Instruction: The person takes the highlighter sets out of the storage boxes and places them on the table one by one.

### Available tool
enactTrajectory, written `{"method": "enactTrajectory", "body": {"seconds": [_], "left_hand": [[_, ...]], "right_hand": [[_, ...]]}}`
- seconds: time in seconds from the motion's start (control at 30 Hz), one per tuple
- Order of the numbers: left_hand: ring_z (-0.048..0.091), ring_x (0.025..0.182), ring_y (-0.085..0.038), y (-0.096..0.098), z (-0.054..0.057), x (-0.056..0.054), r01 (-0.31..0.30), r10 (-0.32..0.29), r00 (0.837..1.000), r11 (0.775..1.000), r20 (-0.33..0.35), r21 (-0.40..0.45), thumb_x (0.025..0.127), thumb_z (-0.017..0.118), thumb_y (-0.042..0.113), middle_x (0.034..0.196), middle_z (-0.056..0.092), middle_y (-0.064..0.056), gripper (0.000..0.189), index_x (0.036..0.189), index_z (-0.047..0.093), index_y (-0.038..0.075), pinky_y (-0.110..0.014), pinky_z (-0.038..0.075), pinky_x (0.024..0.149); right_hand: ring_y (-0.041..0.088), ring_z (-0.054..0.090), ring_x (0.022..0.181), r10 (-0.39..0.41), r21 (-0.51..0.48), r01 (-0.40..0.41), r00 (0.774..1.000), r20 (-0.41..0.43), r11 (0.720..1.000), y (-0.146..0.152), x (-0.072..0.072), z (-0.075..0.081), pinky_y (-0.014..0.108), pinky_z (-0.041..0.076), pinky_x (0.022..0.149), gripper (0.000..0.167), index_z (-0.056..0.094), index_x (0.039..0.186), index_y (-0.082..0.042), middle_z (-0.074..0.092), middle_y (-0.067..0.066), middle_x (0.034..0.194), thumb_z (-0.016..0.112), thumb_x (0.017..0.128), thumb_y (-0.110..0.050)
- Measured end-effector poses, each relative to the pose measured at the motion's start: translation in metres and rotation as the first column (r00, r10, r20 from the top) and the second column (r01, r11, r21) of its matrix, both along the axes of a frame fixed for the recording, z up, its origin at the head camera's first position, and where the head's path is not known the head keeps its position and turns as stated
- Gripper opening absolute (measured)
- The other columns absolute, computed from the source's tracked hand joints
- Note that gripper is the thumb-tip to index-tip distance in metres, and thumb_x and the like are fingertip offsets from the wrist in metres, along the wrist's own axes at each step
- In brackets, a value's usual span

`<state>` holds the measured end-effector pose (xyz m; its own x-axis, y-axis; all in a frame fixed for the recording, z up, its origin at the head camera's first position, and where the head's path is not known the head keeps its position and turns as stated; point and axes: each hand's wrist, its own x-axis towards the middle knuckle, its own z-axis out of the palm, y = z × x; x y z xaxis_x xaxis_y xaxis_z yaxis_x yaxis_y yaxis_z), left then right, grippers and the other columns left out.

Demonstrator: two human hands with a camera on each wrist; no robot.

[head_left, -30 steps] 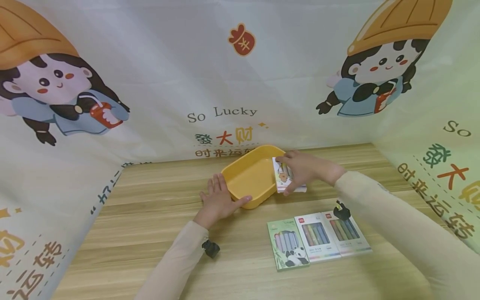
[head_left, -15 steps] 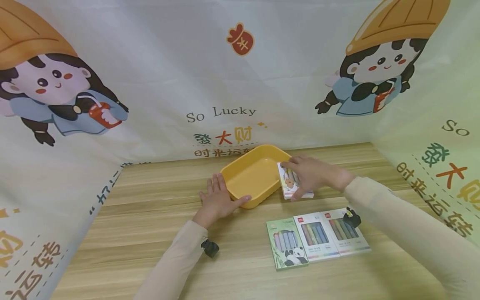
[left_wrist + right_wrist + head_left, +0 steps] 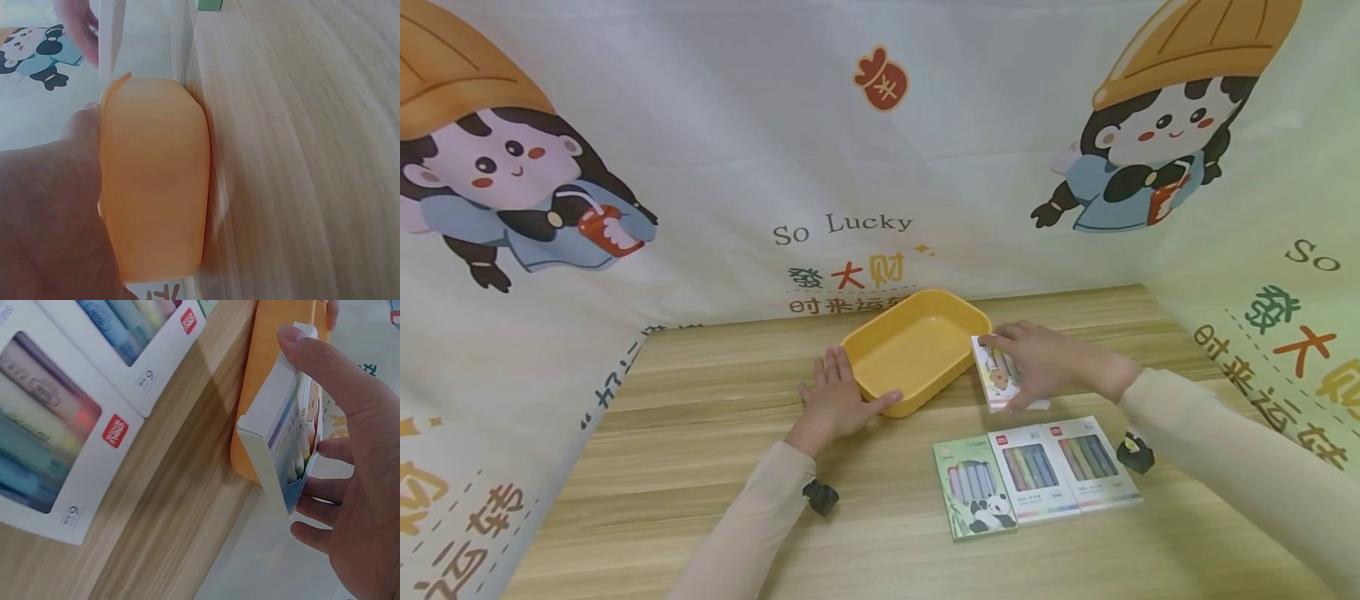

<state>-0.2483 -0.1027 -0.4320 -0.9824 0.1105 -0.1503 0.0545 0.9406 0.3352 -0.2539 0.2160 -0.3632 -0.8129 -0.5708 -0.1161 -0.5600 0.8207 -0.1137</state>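
Note:
An empty yellow plastic basket (image 3: 917,354) stands at the back middle of the table. My left hand (image 3: 838,404) rests against its near left corner, fingers straight along the side and thumb at the near rim. In the left wrist view, the basket's orange-looking outer wall (image 3: 156,181) is beside the palm. My right hand (image 3: 1048,362) grips a small white box of coloured pens (image 3: 996,375) with a bear picture, just right of the basket. In the right wrist view, the thumb lies over one edge of the tilted box (image 3: 294,444), the fingers on the opposite side.
In front of the right hand lie a green panda box (image 3: 976,487) and two white windowed pen boxes (image 3: 1033,475) (image 3: 1093,462), side by side on the wooden table (image 3: 700,450). A printed cloth backdrop (image 3: 737,150) rises behind and at both sides.
My right hand has moved rightward and toward the front with the bear box, away from the basket's right side. The left hand and basket have stayed put.

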Motion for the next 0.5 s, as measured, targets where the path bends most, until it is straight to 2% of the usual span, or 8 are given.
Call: {"method": "enactTrajectory", "body": {"seconds": [0.27,0.5], "left_hand": [[-0.01,0.154,-0.042,0.0,0.001,0.0,-0.004,0.004,1.0,1.0,-0.004,0.002,0.078,0.043,0.088,0.165,-0.015,-0.02,0.13,0.156,-0.013,0.0,-0.074,0.005,0.116],[-0.009,0.154,-0.043,0.0,0.0,0.001,0.0,0.0,1.0,1.0,-0.007,0.0,0.079,0.044,0.087,0.165,-0.015,-0.021,0.13,0.156,-0.012,-0.001,-0.074,0.005,0.116]], "right_hand": [[0.046,0.041,0.14,-0.002,0.011,0.002,1.0,-0.016,1.0,0.016,0.006,-0.008,0.063,0.035,0.112,0.108,0.038,0.152,-0.013,0.042,0.023,0.153,0.083,0.066,-0.059],[0.047,0.04,0.14,-0.008,0.016,0.009,1.0,-0.007,1.0,0.021,0.012,-0.009,0.064,0.035,0.112,0.109,0.038,0.152,-0.013,0.041,0.023,0.153,0.083,0.065,-0.062]]}}
